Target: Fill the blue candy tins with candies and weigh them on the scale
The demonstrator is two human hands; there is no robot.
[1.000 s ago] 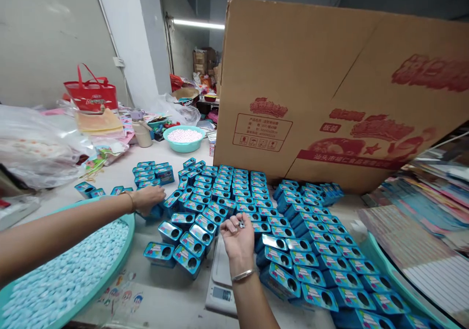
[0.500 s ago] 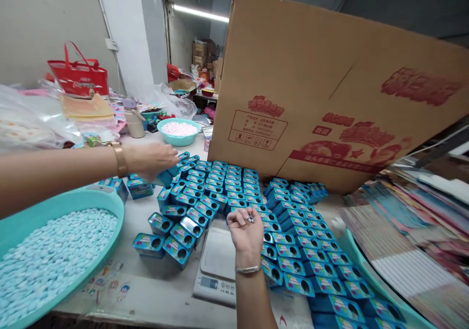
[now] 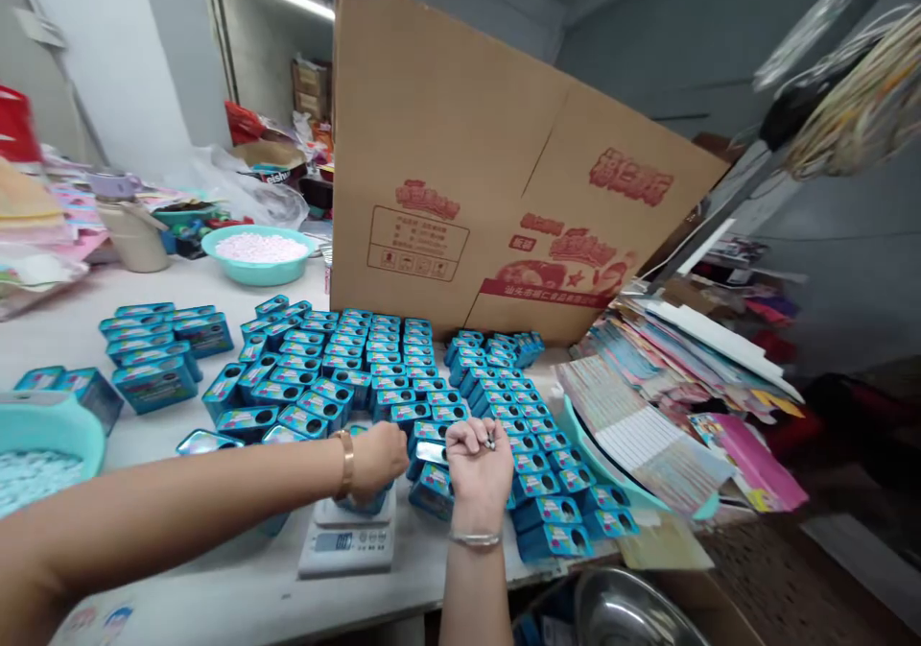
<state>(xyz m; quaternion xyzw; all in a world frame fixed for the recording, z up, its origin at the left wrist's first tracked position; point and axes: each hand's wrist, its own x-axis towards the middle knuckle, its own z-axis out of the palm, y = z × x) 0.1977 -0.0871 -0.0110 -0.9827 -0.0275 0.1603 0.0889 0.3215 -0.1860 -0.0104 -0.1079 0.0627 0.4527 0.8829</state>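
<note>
My left hand (image 3: 379, 462) reaches across and is closed around a small blue tin (image 3: 366, 504), largely hidden beneath it. That tin is over the plate of a white digital scale (image 3: 346, 548); I cannot tell whether it touches. My right hand (image 3: 478, 454) is turned palm up to the right of the scale, its fingers curled over a few small pale tablets (image 3: 491, 439). Around both hands stand many blue tins (image 3: 392, 398) with colourful labels and dark round holes on top, packed in rows.
A large cardboard box (image 3: 467, 176) stands behind the rows. Left lies a turquoise basin (image 3: 79, 425) of light blue tablets; farther back is a bowl (image 3: 259, 272) of pale pink ones. Papers (image 3: 648, 416) are piled at right, and a metal bowl (image 3: 633, 612) sits below the table edge.
The view has turned right. My left hand has come from the left-hand tins to above the scale with a blue tin. My right hand stays curled, palm up.
</note>
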